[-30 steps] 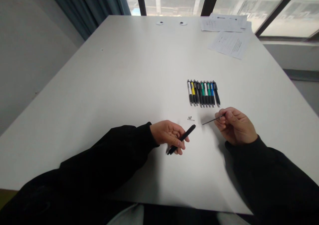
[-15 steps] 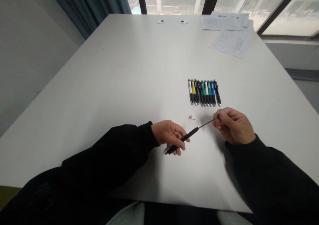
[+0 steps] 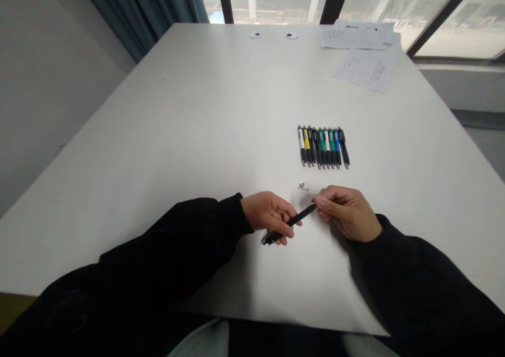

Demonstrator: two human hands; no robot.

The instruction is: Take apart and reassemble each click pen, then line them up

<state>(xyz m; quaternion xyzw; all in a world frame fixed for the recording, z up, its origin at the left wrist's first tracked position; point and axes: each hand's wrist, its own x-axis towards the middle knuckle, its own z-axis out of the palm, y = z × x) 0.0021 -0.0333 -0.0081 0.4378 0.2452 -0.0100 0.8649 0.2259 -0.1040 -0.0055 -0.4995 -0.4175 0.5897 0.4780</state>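
Observation:
My left hand [image 3: 272, 217] is closed around a black pen barrel [image 3: 302, 216], which slants up to the right above the white table. My right hand [image 3: 343, 209] pinches at the barrel's front opening, thumb and forefinger together. The thin ink refill in those fingers is now almost wholly hidden, inside the barrel and behind the fingertips. Just beyond the hands, small metal pen parts [image 3: 303, 187] lie on the table, seemingly a tip and a spring. Farther off is a row of several click pens [image 3: 323, 147] with white, yellow, black, green and blue barrels.
Printed papers [image 3: 361, 65] lie at the far right of the white table [image 3: 177, 136]. Two small white eye-shaped pieces [image 3: 292, 36] sit by its far edge. A window and a dark curtain [image 3: 158, 15] stand behind it.
My right hand has moved left and slightly down, pushing the refill into the barrel until its exposed length no longer shows. My left hand has stayed nearly still.

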